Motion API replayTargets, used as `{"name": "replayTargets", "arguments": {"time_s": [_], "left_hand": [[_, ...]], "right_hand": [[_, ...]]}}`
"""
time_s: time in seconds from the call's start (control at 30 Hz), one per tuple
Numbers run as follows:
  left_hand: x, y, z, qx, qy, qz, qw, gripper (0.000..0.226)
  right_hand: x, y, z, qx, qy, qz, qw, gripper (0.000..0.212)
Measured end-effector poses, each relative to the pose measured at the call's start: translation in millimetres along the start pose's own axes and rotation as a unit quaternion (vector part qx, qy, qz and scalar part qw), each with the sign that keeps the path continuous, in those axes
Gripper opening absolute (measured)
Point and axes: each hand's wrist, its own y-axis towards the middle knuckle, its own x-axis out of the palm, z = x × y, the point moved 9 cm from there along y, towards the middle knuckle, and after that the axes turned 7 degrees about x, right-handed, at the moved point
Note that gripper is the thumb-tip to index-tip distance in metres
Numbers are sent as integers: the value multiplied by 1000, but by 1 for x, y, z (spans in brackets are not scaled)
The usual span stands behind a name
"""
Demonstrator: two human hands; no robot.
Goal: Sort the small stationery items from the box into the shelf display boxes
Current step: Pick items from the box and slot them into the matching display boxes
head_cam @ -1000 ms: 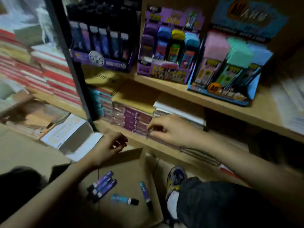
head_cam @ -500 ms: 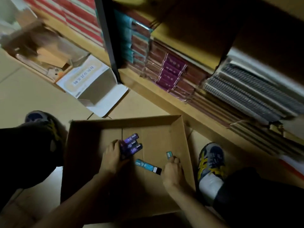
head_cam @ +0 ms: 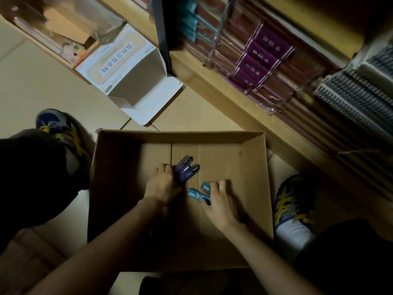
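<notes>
**Both hands down in the cardboard box**

The cardboard box [head_cam: 119, 188] sits open on the floor, filling the view from the centre towards 6 o'clock. Inside it, near the middle of its bottom, the left hand [head_cam: 160, 185] has its grip curled closed round a bundle of small purple sticks [head_cam: 187, 169], whose free ends point to 1 o'clock. Just beside it, at its 4 o'clock, the right hand [head_cam: 221, 201] lies knuckles-up over two blue sticks [head_cam: 196, 194]. The thumb covers the end of one and a fingertip touches the other. Whether this grip actually pinches them cannot be told.

At 11 o'clock an open white carton [head_cam: 136, 75] lies on the floor against the wooden shelf [head_cam: 234, 107], which runs from 12 to 3 o'clock. The shelf carries purple-labelled notebooks [head_cam: 261, 60] and, farther towards 3 o'clock, spiral notebooks [head_cam: 350, 96]. A shoe [head_cam: 59, 128] shows at 9 o'clock, another shoe [head_cam: 291, 201] at 4 o'clock.
</notes>
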Motion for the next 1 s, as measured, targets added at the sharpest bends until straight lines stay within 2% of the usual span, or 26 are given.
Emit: {"name": "replayTargets", "arguments": {"time_s": [0.2,0.3,0.33,0.4,0.47,0.53,0.57,0.67,0.77,0.87,0.93,1.0], "left_hand": [[-17,-3,-13,19,-51,-53,997,49],[-41,-5,-27,20,-73,-68,995,48],[-52,-4,-32,22,-76,-62,995,51],[-72,-4,-42,19,-112,-50,992,55],[-88,-4,-50,20,-146,-41,988,59],[-95,-5,-58,21,-160,-38,986,61],[-96,-5,-62,20,-167,-38,985,61],[-93,-4,-67,16,-184,-41,982,62],[-90,-1,-67,25,-198,-46,979,61],[-88,0,-64,29,-230,-64,971,62],[-81,-3,-55,38,-252,-97,962,58],[-72,-9,-41,48,-286,-137,947,49]], "right_hand": [[12,2,-20,-69,-112,-9,991,44],[8,0,-26,-76,-110,-3,991,43],[10,-2,-32,-74,-89,-25,993,41],[27,-11,-51,-91,-45,-118,988,34],[50,-23,-81,-132,-24,-202,970,27],[71,-34,-110,-154,-2,-248,956,28],[81,-38,-121,-158,-7,-265,951,31],[102,-44,-147,-185,-122,-270,937,37],[102,-39,-150,-160,-148,-265,939,34],[89,-32,-130,-106,-79,-288,948,28],[72,-27,-116,-68,32,-312,947,18],[50,-23,-105,-25,169,-338,925,9]]}}
